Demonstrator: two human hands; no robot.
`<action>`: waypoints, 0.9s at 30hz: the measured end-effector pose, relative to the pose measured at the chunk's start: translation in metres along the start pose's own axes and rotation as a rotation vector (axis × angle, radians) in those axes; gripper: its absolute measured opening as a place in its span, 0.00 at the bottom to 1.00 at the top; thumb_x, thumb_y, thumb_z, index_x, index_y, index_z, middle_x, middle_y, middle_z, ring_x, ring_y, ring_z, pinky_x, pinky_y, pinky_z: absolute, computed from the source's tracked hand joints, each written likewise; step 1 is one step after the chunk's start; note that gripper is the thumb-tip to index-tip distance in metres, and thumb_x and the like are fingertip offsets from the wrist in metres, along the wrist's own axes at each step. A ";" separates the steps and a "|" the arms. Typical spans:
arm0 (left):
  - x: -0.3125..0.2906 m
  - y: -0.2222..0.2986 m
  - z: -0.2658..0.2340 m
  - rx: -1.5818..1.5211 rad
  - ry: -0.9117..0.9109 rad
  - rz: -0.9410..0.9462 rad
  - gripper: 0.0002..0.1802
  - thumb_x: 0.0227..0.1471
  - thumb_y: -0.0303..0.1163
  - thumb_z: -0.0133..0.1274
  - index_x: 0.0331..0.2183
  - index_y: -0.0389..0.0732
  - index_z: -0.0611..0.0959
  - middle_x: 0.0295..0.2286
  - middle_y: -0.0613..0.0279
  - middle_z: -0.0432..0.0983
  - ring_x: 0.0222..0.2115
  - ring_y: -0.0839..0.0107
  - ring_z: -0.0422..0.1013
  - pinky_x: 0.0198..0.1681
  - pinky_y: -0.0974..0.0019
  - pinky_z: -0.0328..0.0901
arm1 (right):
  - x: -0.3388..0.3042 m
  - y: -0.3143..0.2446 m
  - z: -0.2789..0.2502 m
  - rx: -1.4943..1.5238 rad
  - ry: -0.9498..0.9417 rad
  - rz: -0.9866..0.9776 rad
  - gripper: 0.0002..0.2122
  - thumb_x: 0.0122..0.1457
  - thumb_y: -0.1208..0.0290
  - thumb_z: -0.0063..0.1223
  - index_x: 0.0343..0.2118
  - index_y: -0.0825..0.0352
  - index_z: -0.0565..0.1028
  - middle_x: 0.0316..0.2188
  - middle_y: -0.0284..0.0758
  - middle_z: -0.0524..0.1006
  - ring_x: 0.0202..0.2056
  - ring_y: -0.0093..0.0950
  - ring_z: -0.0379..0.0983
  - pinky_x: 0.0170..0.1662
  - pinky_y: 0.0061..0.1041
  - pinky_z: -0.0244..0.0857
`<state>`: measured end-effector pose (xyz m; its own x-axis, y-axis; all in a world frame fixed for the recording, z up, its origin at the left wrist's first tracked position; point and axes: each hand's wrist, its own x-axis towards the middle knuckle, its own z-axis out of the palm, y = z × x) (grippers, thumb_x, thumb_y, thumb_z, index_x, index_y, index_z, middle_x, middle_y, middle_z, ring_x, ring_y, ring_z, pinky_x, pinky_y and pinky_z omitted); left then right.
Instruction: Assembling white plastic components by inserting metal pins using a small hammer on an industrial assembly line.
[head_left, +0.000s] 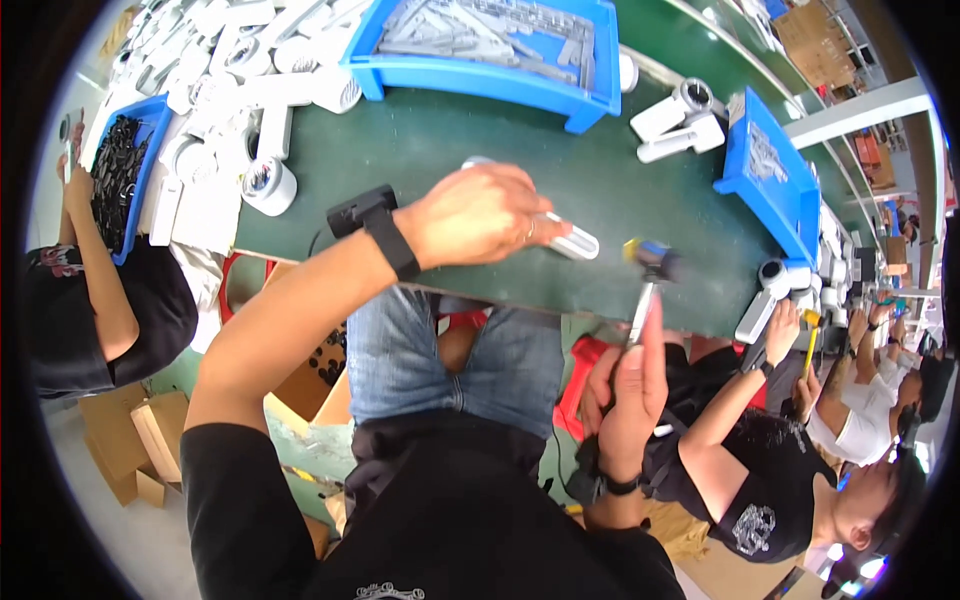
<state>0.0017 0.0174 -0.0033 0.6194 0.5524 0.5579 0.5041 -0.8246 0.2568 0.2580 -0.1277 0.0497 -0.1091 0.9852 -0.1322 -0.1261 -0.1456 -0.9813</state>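
My left hand is closed over a long white plastic piece on the green tabletop. The piece's rounded, slotted end sticks out past my fingers; its middle is hidden under them. At the table's near edge, my right hand is wrapped round a small hammer with a metal shaft. The hammer's head, blue and yellow, is smeared by motion and stands just right of the white piece, apart from it.
A blue bin of grey strips stands ahead, with another blue bin at right. White housings pile up at left beside a blue bin of black parts. A co-worker at right holds a yellow-handled hammer; another person sits at left.
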 end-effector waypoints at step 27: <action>0.000 0.004 -0.006 -0.189 -0.072 -0.279 0.70 0.46 0.30 0.72 0.74 0.41 0.39 0.34 0.53 0.86 0.55 0.45 0.76 0.63 0.51 0.68 | 0.029 0.010 0.037 -0.231 -0.178 0.167 0.28 0.77 0.74 0.34 0.77 0.60 0.50 0.22 0.21 0.63 0.23 0.12 0.57 0.27 0.15 0.54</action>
<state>0.0001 0.0131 0.0021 0.5176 0.7617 0.3898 0.5441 -0.6446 0.5371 0.2169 -0.1039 0.0414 -0.2823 0.9153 -0.2873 0.1323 -0.2595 -0.9567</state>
